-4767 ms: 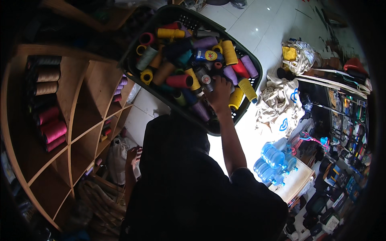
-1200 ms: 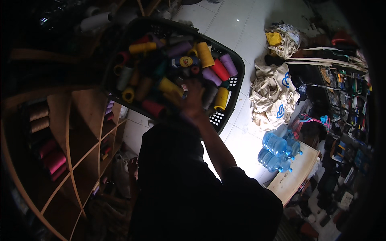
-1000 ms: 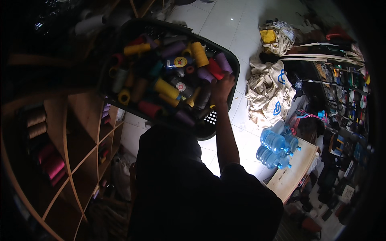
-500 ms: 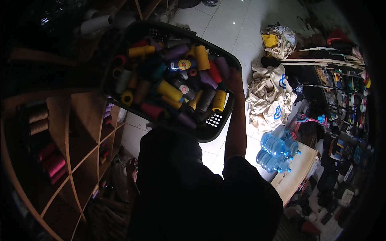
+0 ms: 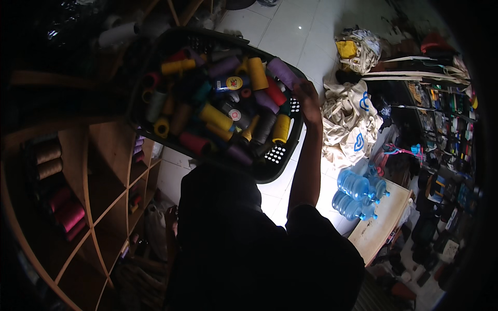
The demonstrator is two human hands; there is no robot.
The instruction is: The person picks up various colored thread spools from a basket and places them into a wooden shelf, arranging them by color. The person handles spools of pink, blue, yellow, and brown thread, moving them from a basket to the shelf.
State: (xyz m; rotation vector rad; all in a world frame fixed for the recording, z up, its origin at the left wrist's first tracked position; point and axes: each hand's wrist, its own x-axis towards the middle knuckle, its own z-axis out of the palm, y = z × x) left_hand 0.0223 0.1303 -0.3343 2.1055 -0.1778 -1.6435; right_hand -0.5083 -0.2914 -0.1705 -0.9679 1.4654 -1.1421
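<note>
Purple thread, wound on a cone (image 5: 280, 71), is held at the basket's far right corner: its lower end is gripped by the right hand (image 5: 307, 98), the fingers bent in against it, while the upper end is tilted away to the left. The cone is laid across the upper right part of the heap, just above a red thread cone (image 5: 275, 92) and beside a stubby yellow thread cone (image 5: 257, 73). The dark plastic basket (image 5: 274, 154), pierced with round holes, is packed with others at every angle: a blue cone (image 5: 224, 84) marked by a round yellow label, a long yellow cone (image 5: 216, 116), a crimson one (image 5: 194, 142) near the lower rim, a charcoal one (image 5: 264, 128) set next to a small bright yellow cone (image 5: 281, 129).

Down at the left, the left hand (image 5: 171, 215) is seen low, well apart from the basket; whether it is spread or closed cannot be told, so deep is the shadow. Beside it, a wooden shelf unit (image 5: 106, 142) is stocked with tan spools (image 5: 49, 159) and pink spools (image 5: 70, 213). Over on the right, cream cloth (image 5: 340, 122) is heaped on the tiled floor (image 5: 288, 31), and blue water jugs (image 5: 353, 184) are stacked near a pale tabletop (image 5: 381, 215).
</note>
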